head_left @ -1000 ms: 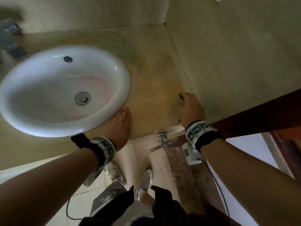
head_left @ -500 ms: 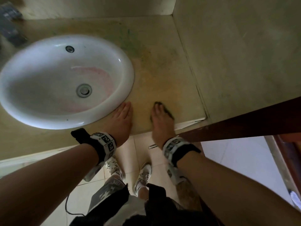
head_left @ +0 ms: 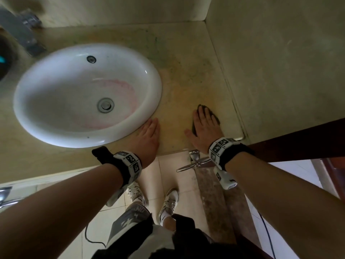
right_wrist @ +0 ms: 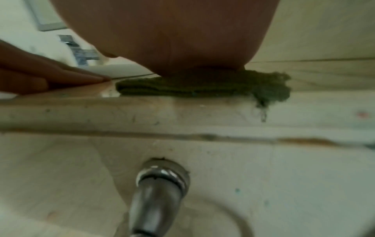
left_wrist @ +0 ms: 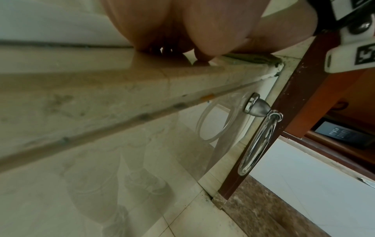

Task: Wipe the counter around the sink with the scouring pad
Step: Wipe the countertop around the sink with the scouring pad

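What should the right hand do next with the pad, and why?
Probably slide the scouring pad away from the front edge, toward the back wall. The right hand presses it flat on the counter near the front right corner, and green-grey grime shows farther back beside the sink. The left hand rests flat by the sink rim and can stay as a brace.

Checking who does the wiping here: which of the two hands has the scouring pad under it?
The right hand: it presses flat on the green scouring pad near the counter's front edge. The left hand lies bare beside the sink.
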A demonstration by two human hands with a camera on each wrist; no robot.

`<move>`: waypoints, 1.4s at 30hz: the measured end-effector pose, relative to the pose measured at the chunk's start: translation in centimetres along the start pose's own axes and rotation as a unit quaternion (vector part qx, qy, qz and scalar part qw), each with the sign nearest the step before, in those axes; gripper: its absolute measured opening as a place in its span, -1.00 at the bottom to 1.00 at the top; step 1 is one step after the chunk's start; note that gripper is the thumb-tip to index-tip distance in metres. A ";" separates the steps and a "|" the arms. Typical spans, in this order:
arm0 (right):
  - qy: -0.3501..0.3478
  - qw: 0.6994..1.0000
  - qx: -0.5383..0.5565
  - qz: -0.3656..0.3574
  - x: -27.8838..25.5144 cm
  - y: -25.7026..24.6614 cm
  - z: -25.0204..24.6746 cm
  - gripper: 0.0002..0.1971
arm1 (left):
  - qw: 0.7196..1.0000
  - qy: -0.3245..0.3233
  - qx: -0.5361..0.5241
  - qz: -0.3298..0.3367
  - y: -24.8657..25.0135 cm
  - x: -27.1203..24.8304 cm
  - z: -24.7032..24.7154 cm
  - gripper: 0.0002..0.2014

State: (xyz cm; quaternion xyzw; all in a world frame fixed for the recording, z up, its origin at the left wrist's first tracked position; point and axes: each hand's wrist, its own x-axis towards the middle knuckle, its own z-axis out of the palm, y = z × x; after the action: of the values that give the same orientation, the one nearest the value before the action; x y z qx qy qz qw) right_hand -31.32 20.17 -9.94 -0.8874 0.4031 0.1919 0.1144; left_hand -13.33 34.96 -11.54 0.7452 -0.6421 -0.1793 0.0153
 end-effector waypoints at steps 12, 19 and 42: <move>0.055 0.998 0.022 0.006 -1.3 -1.8 0.1 -0.36 | 1.000 -0.003 -0.004 -0.002 -0.4 -0.1 0.5 -0.40; 0.045 0.997 -0.046 -0.044 1.3 -3.4 0.4 -0.34 | 1.000 -0.004 0.003 -0.001 -0.2 -0.2 0.1 -0.39; -0.002 0.994 -0.057 0.092 -3.1 2.3 3.1 -0.27 | 1.000 -0.013 0.002 0.013 -0.4 -0.2 0.0 -0.38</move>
State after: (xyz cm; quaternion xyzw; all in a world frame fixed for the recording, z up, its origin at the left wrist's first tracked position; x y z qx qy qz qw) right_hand -35.69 21.81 -11.47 -0.8512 0.4713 0.2263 0.0461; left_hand -13.00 35.20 -11.58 0.7342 -0.6524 -0.1876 0.0075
